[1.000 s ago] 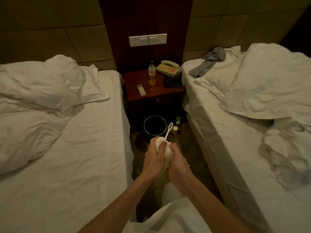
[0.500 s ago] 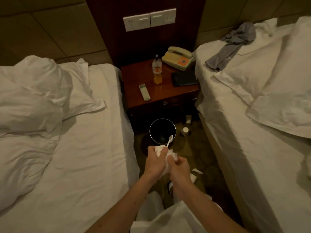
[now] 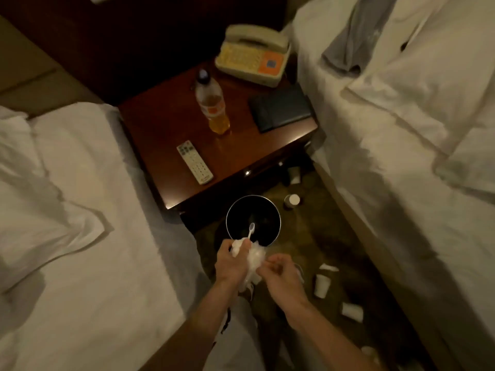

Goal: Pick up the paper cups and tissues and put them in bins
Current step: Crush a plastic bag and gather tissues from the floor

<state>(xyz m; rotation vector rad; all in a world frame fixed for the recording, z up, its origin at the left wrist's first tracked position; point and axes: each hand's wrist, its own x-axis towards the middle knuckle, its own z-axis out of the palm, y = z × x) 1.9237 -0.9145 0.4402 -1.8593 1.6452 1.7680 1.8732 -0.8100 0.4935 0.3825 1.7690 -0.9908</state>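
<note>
We noted a round dark bin [image 3: 253, 196] on the floor, standing against the front of the nightstand [image 3: 166, 124] between the two beds. Its inside was too dark for us to tell the contents.

Both hands were at the bin's near rim. The left hand [image 3: 230, 263] was closed round a wad of tissues [image 3: 253, 257]. A white plastic spoon [image 3: 251, 230] stuck out of the top of the wad. Its long axis ran away from the person, and its bowl end showed against the bin's opening. The right hand [image 3: 281, 274] had its fingers curled and pinched the wad's right edge.

Paper cups lay on the carpet to the right of the hands, along the right bed [image 3: 401, 156]:
- One cup [image 3: 321, 285] was near the right hand, its length running toward the person.
- A second cup [image 3: 351, 311] lay on its side, nearer the person.
- A third cup [image 3: 294, 200] stood just right of the bin.
- A fourth cup [image 3: 294, 174] lay by the nightstand's corner.

A scrap of tissue [image 3: 328, 266] lay just beyond the first cup.

On the nightstand we recorded:
- a bottle [image 3: 213, 108], upright and part full of amber liquid
- a telephone [image 3: 251, 54]
- a remote [image 3: 194, 162]
- a dark folder [image 3: 280, 107]
</note>
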